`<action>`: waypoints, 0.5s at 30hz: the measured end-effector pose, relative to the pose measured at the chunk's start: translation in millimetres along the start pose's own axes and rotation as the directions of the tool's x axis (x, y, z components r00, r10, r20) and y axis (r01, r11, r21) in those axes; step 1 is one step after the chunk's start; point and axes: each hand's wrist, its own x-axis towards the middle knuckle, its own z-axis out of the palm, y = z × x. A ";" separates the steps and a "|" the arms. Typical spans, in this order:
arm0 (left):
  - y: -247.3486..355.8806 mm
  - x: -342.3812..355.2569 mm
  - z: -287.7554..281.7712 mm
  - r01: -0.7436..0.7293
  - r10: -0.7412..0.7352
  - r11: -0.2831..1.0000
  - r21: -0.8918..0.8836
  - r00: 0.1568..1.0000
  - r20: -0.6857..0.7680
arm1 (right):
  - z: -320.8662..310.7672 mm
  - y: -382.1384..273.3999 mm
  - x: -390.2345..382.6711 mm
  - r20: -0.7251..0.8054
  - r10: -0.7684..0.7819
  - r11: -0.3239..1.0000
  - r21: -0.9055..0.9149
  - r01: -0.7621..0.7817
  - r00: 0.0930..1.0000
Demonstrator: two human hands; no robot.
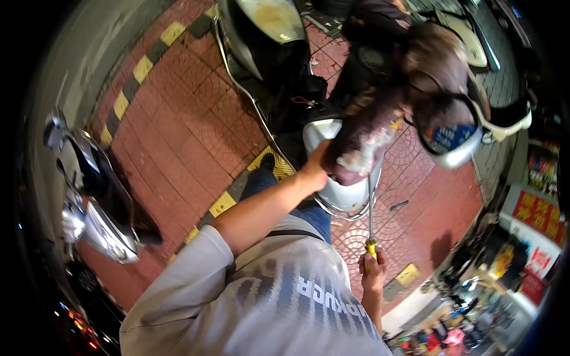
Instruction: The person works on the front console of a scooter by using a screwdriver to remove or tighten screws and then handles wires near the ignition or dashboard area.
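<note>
Red paving (196, 130); scooter (350, 200) on it, torn dark cover (363, 133) up front.
Left grip (313, 170) at cover's near end, fingers hidden, can't tell if closed; right grip (374, 268) wrapped round yellow-handled screwdriver (371, 222), shaft toward cover.

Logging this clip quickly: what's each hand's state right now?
Left hand: against the maroon cover, fingers hidden; grip cannot be told.
Right hand: closed, holding the yellow-handled screwdriver.

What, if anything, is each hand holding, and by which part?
Right hand: a screwdriver, by its yellow handle. Left hand: against the maroon cover; grip hidden, can't tell.
</note>
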 end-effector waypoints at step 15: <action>-54.2 8.4 18.5 -0.333 0.325 0.939 0.088 0.941 0.094 | -21.0 -39.6 66.2 0.055 -0.264 0.678 -0.699 0.226 0.963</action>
